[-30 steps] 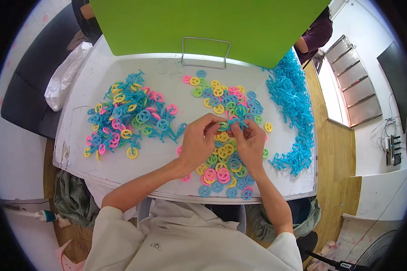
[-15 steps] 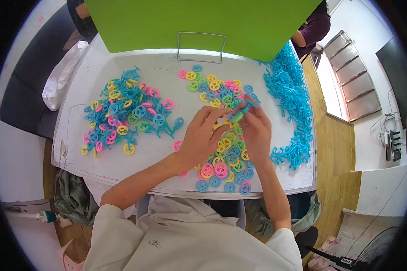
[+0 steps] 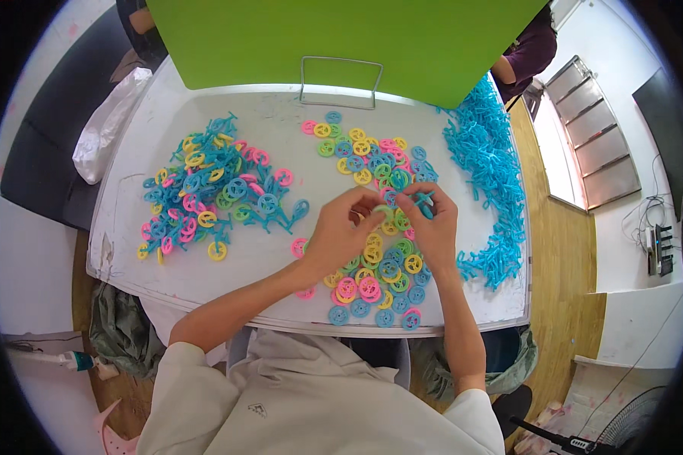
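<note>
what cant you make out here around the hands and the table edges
- Head view: how the small green plastic ring and blue plastic piece meet, too small and covered by the left hand and right hand.
- Wheels under both hands, hidden.
- Person at the table's far corner, cut off by the green board.

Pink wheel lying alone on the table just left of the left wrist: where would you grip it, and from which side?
Pinch the pink wheel across its outer rim, probably from above: it lies flat, apart from the wheel pile, with bare table around it.
</note>
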The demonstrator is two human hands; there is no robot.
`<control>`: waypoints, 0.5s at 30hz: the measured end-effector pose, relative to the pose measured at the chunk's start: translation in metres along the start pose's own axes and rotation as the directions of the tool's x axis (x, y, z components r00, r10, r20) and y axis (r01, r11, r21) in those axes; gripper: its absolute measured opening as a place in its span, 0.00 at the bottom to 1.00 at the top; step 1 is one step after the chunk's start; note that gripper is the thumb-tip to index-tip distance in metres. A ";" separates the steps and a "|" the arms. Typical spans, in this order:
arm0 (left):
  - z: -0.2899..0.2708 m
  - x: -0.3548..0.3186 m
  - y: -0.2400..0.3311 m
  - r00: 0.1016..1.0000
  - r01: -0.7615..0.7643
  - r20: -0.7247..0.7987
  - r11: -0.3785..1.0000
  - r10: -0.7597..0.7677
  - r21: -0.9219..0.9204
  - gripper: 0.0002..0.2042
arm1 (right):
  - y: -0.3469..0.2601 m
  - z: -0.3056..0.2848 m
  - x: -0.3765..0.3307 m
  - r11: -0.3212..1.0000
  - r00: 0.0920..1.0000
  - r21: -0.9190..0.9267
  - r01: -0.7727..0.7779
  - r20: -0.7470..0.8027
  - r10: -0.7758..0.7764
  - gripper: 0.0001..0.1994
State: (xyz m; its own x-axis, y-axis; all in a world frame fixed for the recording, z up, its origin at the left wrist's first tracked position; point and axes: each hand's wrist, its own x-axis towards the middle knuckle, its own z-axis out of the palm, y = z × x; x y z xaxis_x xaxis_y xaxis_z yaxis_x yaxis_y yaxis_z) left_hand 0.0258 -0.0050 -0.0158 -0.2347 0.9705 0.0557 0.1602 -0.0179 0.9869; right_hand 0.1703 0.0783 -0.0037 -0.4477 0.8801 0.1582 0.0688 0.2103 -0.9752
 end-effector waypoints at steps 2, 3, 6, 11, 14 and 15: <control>-0.008 0.004 -0.001 0.995 -0.064 -0.081 0.988 0.053 -0.141 0.06 | -0.002 0.001 0.001 0.999 0.999 -0.025 0.042 -0.031 -0.043 0.06; -0.011 0.006 0.001 0.995 -0.065 -0.083 0.988 0.054 -0.141 0.06 | -0.003 0.002 0.002 0.996 0.995 -0.049 0.081 -0.060 -0.084 0.05; -0.021 0.008 0.004 0.997 0.055 -0.047 0.972 -0.068 -0.229 0.08 | -0.002 0.003 0.001 0.996 0.998 -0.074 0.059 -0.026 -0.061 0.07; -0.024 0.010 0.002 0.994 0.108 0.026 0.900 -0.107 -0.423 0.10 | -0.005 0.007 -0.002 0.997 0.999 -0.074 0.000 0.042 0.003 0.07; -0.020 0.011 -0.001 0.988 0.150 0.100 0.898 -0.119 -0.414 0.10 | 0.001 0.007 -0.004 0.994 0.997 -0.079 -0.072 0.027 0.074 0.07; -0.020 0.010 0.000 0.985 0.169 0.112 0.887 -0.133 -0.431 0.09 | 0.004 0.008 -0.004 0.993 0.997 -0.088 -0.077 0.014 0.079 0.07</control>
State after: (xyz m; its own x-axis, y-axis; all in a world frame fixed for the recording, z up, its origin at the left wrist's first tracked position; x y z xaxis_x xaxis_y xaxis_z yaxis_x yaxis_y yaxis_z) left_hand 0.0042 0.0000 -0.0123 -0.1450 0.9850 -0.0935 -0.3106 0.0444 0.9495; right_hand 0.1656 0.0723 -0.0096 -0.4530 0.8880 0.0787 0.1818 0.1784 -0.9670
